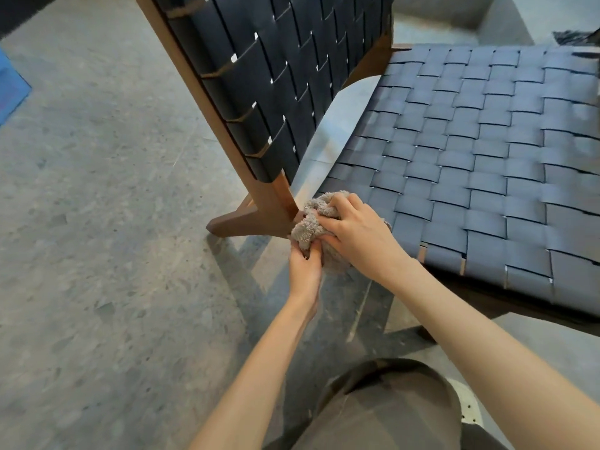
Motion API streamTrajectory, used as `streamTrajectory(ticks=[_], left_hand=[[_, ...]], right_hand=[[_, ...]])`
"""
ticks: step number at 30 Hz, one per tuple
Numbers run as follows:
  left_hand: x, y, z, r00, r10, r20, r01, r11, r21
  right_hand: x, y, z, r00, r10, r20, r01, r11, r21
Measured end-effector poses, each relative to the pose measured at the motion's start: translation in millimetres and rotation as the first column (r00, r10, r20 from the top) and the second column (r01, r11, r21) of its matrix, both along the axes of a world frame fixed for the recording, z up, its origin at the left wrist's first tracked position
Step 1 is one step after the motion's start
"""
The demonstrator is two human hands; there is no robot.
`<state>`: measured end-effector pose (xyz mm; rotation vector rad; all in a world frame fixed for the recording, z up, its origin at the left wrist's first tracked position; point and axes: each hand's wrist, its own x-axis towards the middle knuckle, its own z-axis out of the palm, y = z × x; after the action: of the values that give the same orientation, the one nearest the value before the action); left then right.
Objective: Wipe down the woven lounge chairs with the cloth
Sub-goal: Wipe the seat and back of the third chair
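Right hand (360,235): palm down, fingers curled over the top of the cloth (308,224), gripping it.
Left hand (305,271): at 7 o'clock of the right hand, reaching up from below; fingertips and thumb pinch the cloth's lower edge.

Cloth: beige-grey terry, bunched into a wad between both hands. It sits a little below frame centre, at the seat's corner nearest the wooden rear foot. Its upper part overlaps the seat edge; whether it presses on the weave cannot be told.

Lounge chair, one item in three parts:
- Seat (470,164): grey-blue flat straps in a basket weave, spreading from the cloth toward 2 o'clock and filling the right half of the view.
- Backrest (276,76): darker navy straps in the same weave, tilted, rising from the cloth toward 12 o'clock.
- Wooden frame (259,211): brown timber; a side rail runs along the backrest's left edge down to a splayed foot on the floor, just beside the cloth at 9 o'clock.

Floor (97,206): grey speckled stone or concrete, occupying the left half of the view.
Blue mat (11,86): a corner only, at the frame's 9 o'clock edge.
Trouser leg (389,407): grey-brown fabric, at 6 o'clock between the forearms.
Dark fringed item (571,37): at 2 o'clock beyond the seat; too blurred to identify.
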<state>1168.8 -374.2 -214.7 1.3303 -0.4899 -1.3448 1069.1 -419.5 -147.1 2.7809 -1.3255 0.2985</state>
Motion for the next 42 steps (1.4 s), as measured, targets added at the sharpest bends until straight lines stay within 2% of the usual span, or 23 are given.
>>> streamTrajectory(ticks=[3, 9, 15, 19, 24, 26, 28, 31, 33, 34, 36, 38, 39, 42], left_hand=[[-20, 7, 8, 1.000, -0.024, -0.015, 0.024, 1.000, 0.010], [-73, 33, 35, 0.982, -0.183, -0.036, 0.183, 0.983, -0.002], [-144, 62, 66, 0.948, -0.291, -0.133, 0.302, 0.951, 0.071], [-177, 76, 89, 0.903, -0.386, -0.188, 0.410, 0.905, 0.109], [-184, 86, 86, 0.878, -0.473, -0.078, 0.478, 0.875, 0.078], [-181, 89, 83, 0.897, -0.431, -0.092, 0.436, 0.900, 0.033], [-179, 92, 80, 0.936, -0.322, -0.146, 0.331, 0.943, 0.044], [-177, 89, 76, 0.981, -0.176, -0.076, 0.185, 0.972, 0.142], [-177, 84, 78, 0.988, -0.148, -0.039, 0.152, 0.980, 0.128], [-178, 82, 78, 0.988, -0.151, -0.016, 0.152, 0.982, 0.107], [-179, 80, 79, 0.986, -0.163, 0.020, 0.161, 0.984, 0.077], [-180, 81, 78, 0.987, -0.161, 0.028, 0.159, 0.985, 0.061], [-181, 81, 76, 0.987, -0.157, 0.034, 0.155, 0.986, 0.054], [-180, 79, 70, 0.984, -0.165, 0.065, 0.163, 0.986, 0.029]], right_hand=[[-20, 12, 5, 0.999, -0.041, 0.005, 0.042, 0.998, -0.042], [-83, 48, 28, 0.990, -0.141, -0.015, 0.138, 0.984, -0.115], [-158, 98, 57, 0.937, -0.347, -0.037, 0.338, 0.928, -0.157], [-206, 132, 67, 0.873, -0.488, -0.019, 0.469, 0.848, -0.246], [-217, 164, 63, 0.806, -0.590, -0.055, 0.527, 0.756, -0.389], [-215, 172, 59, 0.748, -0.663, -0.007, 0.600, 0.681, -0.420], [-209, 180, 56, 0.674, -0.735, 0.077, 0.690, 0.589, -0.420], [-199, 187, 55, 0.481, -0.856, 0.188, 0.848, 0.401, -0.346], [-200, 185, 61, 0.336, -0.920, 0.202, 0.928, 0.287, -0.237], [-203, 181, 63, 0.304, -0.934, 0.187, 0.948, 0.277, -0.158], [-208, 168, 60, 0.322, -0.930, 0.180, 0.943, 0.331, 0.023], [-206, 155, 50, 0.314, -0.908, 0.277, 0.906, 0.374, 0.198], [-203, 150, 44, 0.281, -0.893, 0.353, 0.893, 0.378, 0.246], [-184, 141, 30, 0.156, -0.806, 0.571, 0.907, 0.346, 0.240]])
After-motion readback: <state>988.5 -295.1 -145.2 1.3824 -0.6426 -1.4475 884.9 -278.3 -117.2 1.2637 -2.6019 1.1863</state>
